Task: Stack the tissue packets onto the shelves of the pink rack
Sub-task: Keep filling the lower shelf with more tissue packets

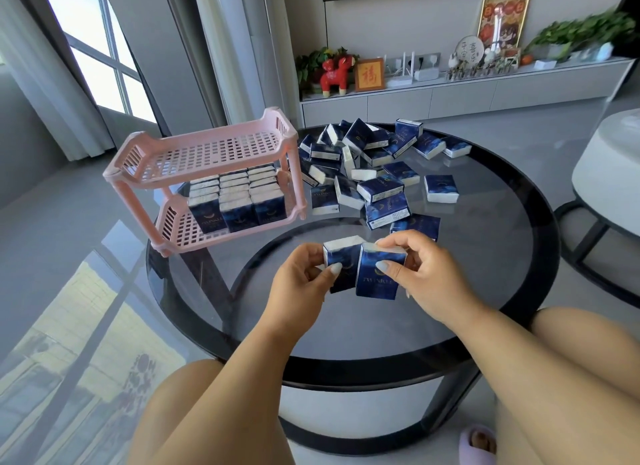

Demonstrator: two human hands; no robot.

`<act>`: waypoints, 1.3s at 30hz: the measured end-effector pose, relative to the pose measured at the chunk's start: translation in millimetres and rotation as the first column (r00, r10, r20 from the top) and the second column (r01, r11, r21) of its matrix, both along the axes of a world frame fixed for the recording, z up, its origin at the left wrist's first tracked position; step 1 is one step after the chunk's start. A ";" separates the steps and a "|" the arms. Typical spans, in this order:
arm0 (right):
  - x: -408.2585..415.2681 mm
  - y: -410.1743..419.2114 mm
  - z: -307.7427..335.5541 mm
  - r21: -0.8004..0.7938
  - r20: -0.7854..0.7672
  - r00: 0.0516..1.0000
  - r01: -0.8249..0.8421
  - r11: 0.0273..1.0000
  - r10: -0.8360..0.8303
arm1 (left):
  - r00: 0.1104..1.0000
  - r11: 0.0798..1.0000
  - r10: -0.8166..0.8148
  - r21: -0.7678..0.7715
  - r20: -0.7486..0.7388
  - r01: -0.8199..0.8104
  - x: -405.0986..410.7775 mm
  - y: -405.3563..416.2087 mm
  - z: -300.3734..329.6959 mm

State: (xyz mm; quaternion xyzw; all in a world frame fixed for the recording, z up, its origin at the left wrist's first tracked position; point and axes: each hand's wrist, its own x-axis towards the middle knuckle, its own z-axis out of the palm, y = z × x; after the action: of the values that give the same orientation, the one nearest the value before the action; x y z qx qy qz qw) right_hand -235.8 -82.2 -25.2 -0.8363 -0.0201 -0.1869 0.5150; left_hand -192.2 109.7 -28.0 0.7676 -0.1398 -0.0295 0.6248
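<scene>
Both hands pinch upright packets above the near part of the round dark glass table [485, 291]: the left hand [301, 284] grips one blue-and-white tissue packet [341, 256], the right hand [422, 274] a second blue-and-white tissue packet [375, 277], the two touching side by side. Squaring their edges flush now should let them slot in together. Farther left, the pink slotted plastic rack [204, 152] holds neat rows on its lower shelf; its top shelf is bare. Beyond, a loose heap of packets [374, 159] waits.
</scene>
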 end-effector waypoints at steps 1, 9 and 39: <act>-0.8 0.6 0.6 -0.041 0.023 1.000 -0.003 0.999 0.004 | 1.000 1.000 -0.022 -0.004 -0.008 0.022 -1.0 -0.4 0.4; -2.9 10.5 -5.9 -0.101 0.082 0.996 -0.034 0.994 0.042 | 0.993 0.992 -0.117 0.058 0.013 0.116 -4.4 -1.2 0.5; 40.4 61.6 6.3 -0.274 -0.302 0.937 -0.261 0.926 0.175 | 0.911 0.840 0.369 0.352 0.185 -0.413 33.1 115.4 42.0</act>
State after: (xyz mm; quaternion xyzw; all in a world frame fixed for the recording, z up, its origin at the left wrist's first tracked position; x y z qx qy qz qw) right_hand -195.4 -20.6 -18.9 -0.9167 -0.0721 -0.0059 0.3929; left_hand -159.1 225.1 14.0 0.8875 -0.0058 0.1143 0.4465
